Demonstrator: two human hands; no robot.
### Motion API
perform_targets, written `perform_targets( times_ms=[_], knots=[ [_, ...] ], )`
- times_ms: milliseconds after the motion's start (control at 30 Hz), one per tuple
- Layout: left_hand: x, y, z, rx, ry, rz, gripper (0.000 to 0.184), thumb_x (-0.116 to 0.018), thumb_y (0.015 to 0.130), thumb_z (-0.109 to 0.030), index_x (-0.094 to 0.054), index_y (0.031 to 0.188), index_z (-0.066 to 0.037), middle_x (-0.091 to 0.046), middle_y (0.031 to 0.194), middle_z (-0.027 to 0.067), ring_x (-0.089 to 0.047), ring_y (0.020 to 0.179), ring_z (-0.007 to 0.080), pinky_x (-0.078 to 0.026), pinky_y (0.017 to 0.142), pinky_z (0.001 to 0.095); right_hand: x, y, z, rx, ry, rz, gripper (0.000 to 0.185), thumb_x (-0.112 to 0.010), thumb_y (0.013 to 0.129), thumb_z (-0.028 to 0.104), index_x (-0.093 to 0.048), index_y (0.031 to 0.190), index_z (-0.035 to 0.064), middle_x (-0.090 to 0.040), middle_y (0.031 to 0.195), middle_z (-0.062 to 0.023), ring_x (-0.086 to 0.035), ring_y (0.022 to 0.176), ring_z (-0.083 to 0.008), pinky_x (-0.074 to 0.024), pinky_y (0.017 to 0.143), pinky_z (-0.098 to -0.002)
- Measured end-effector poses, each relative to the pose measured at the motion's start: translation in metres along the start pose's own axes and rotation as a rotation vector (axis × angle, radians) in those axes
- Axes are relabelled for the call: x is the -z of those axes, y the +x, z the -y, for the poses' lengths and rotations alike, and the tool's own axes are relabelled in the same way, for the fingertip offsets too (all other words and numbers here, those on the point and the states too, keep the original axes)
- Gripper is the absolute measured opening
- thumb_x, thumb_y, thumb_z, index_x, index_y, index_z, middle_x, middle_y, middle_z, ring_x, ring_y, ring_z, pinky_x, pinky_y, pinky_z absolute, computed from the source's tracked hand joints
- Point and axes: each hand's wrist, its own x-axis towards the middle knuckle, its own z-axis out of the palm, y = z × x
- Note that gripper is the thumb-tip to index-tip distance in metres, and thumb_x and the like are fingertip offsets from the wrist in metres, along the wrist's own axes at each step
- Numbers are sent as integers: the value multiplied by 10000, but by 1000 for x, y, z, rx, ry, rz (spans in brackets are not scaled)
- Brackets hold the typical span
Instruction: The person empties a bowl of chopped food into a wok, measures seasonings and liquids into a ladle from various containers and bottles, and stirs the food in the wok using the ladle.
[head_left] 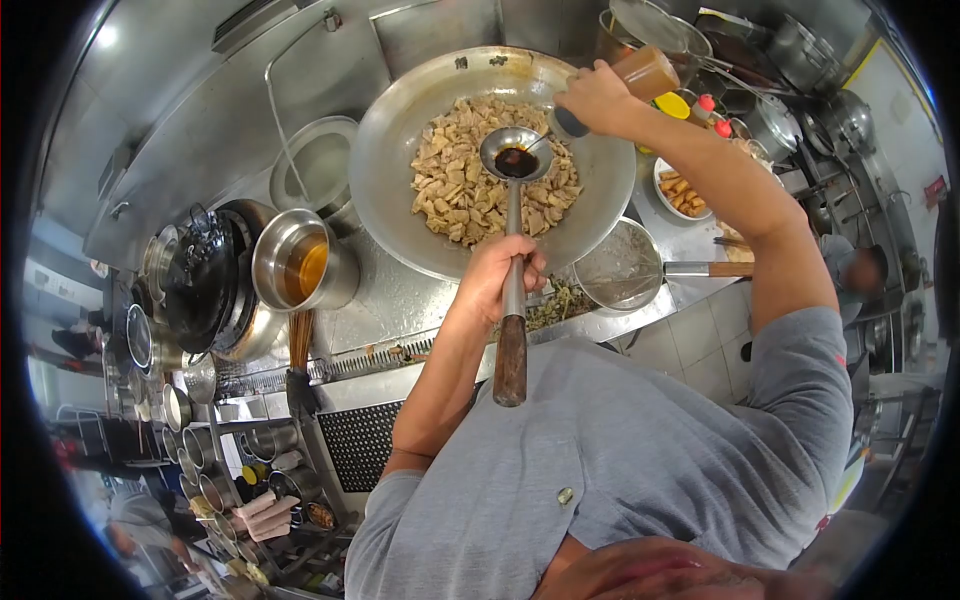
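My left hand [500,275] is wrapped round the metal shaft of a ladle [510,355] with a wooden handle end. The ladle's bowl hangs over a wide metal pan [385,190] and holds dark liquid [516,161]. Pieces of cooked meat [455,190] are heaped in the pan below. At the pan's upper right, my right hand [598,97] grips a bottle [648,73] of brown liquid, tilted with its dark top down toward the ladle. A thin stream runs from it into the bowl.
A metal pot [334,282] of amber liquid stands left of the pan. To the right are a strainer [645,262], a dish of brown rolls [682,187] and red-capped bottles [706,104]. Other people are visible at the far right [862,270] and lower left [145,520].
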Motion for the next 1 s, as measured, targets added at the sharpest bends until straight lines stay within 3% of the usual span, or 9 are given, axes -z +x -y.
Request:
perform_targets(
  times_ms=[233, 300, 500, 1000],
  knots=[
    [1, -1, 1, -5, -25, 16, 136, -555, 853, -134, -523, 859, -2, -584, 692, 118, -500, 451, 146, -501, 582, 320, -2, 0, -2, -9, -18, -77, 361, -732, 726, 174, -632, 1072, 163, -656, 995, -74, -624, 982, -242, -439, 800, -400],
    [0, -1, 3, -4, -17, 11, 155, -563, 854, -146, -497, 897, -12, -577, 693, 109, -488, 439, 133, -487, 580, 301, -3, -3, 1, -13, -36, -111, 241, -645, 826, 198, -659, 1065, 172, -679, 999, -59, -650, 951, -222, -431, 767, -398],
    [4, 3, 8, 8, -53, 23, 132, -541, 860, -133, -542, 821, -7, -596, 692, 115, -521, 469, 160, -518, 584, 340, -7, -2, 7, 7, -95, -137, 196, -583, 865, 189, -671, 1040, 174, -676, 975, -60, -651, 944, -230, -435, 758, -404],
    [2, -7, 9, 15, -71, 2, 131, -541, 860, -124, -534, 890, 3, -583, 708, 129, -521, 477, 165, -496, 586, 339, -8, 7, 15, -37, -16, -123, 187, -594, 852, 187, -706, 988, 124, -699, 991, -86, -674, 937, -265, -458, 773, -452]
  ],
)
